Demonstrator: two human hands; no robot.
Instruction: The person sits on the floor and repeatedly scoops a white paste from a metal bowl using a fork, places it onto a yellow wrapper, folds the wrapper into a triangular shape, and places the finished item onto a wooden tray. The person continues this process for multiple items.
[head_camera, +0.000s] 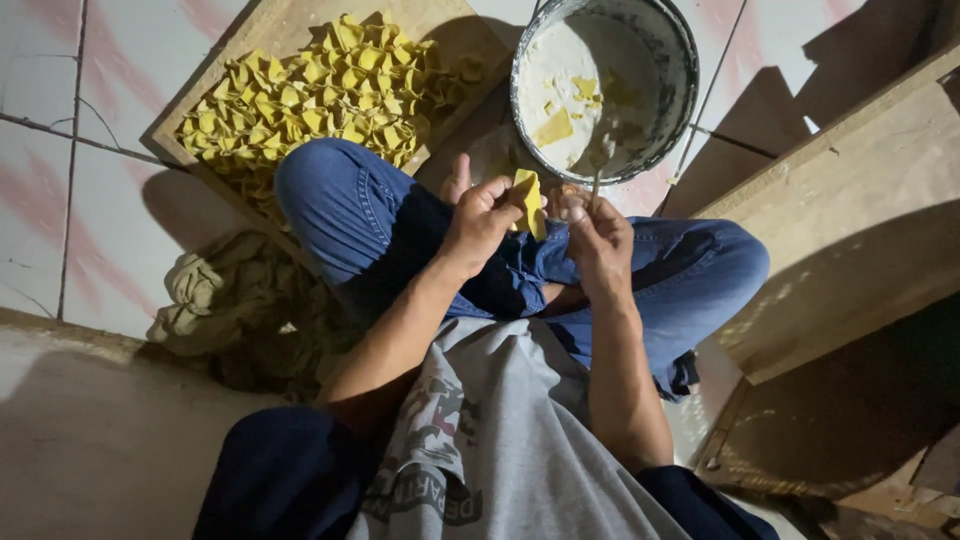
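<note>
The person sat cross-legged on a tiled floor (60, 200) in blue jeans. The left hand (480, 215) had its fingers curled closed round a yellow dumpling wrapper (528, 200), pinching it at lap height just in front of the knees. The right hand (595, 230), touching the same wrapper from the other side, was closed round a thin stick (597, 180) that pointed up toward the metal bowl (680, 90). That bowl stood just beyond the hands, with white flour and a few yellow scraps inside. To its left lay a wooden tray (190, 125) heaped with folded yellow dumplings (320, 90). A crumpled cloth (215, 290) lay beside the left knee, and a wooden board (860, 230) stood to the right
</note>
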